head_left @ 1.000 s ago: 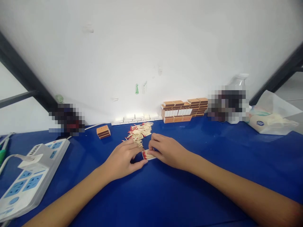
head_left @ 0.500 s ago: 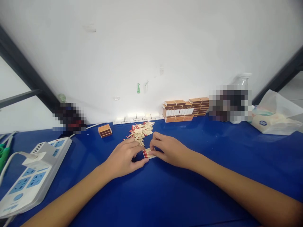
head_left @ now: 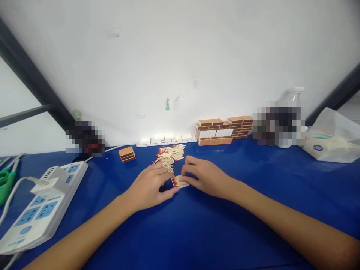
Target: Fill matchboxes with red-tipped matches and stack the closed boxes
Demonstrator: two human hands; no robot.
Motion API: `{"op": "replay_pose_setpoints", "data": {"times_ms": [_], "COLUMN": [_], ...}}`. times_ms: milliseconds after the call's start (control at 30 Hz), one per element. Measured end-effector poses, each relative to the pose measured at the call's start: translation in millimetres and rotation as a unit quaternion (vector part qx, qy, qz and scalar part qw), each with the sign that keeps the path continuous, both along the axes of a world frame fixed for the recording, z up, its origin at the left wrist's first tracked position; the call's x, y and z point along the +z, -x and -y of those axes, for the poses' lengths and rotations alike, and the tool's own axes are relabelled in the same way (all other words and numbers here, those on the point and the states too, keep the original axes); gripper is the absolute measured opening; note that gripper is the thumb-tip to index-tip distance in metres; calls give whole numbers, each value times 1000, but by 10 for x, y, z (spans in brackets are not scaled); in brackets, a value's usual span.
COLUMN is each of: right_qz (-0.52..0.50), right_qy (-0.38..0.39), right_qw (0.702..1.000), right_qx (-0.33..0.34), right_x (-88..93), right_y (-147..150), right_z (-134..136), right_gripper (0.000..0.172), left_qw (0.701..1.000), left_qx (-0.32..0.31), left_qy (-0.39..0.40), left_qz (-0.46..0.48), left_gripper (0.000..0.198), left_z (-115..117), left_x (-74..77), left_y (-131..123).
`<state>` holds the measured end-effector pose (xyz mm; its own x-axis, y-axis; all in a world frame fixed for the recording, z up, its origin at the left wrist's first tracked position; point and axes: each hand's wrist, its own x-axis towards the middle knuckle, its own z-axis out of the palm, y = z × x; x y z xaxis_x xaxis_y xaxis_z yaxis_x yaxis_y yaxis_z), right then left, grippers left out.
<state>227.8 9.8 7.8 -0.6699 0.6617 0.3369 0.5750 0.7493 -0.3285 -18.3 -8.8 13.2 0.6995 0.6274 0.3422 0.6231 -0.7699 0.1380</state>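
Note:
A small white matchbox tray (head_left: 184,186) lies on the blue table, filled with red-tipped matches (head_left: 176,181). My left hand (head_left: 152,185) steadies its left end, with the thumb at the near edge and the index finger at the far edge. Over the right part of the tray, my right hand (head_left: 206,176) has its fingertips drawn together on the matches inside. Whether it pinches single matches or presses on them is hard to see. Just behind the tray spreads a loose match pile (head_left: 168,155), partly covered by my left fingers.
White trays (head_left: 165,139) line the wall. Stacked matchboxes (head_left: 215,140) stand right of them, and a few more matchboxes (head_left: 127,154) sit left. A power strip (head_left: 47,210) occupies the left side; a tissue pack (head_left: 332,146) lies far right. The blue table (head_left: 174,232) extends in front.
The view has shifted slightly, so everything appears a little farther right. My right fingertips have moved slightly along the tray, showing more of the matches. My left hand stays at the tray.

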Motion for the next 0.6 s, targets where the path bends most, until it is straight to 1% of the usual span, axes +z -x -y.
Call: {"op": "replay_pose_setpoints", "data": {"times_ms": [67,267,433,600], "right_qz": [0,-3,-14,-10], "right_qy": [-4,-4,-12,4], "right_qw": [1000,1000,1000,1000], "right_qx": [-9,-14,-20,-16], "right_x": [-6,-12,-11,-6], "right_y": [-6,1,18,29], "right_z": [-5,0,21,34], "right_gripper": [17,10,13,10], "left_qw": [1000,1000,1000,1000], "left_qx": [-2,-3,-5,-13], "left_qy": [-2,-10,-13,-21], "left_qz": [1,7,8,9], "left_gripper": [26,26,24,24], "left_z": [3,0,1,13], "left_x": [-6,-7,0,1], "left_y": [3,-5,-12,-9]}}
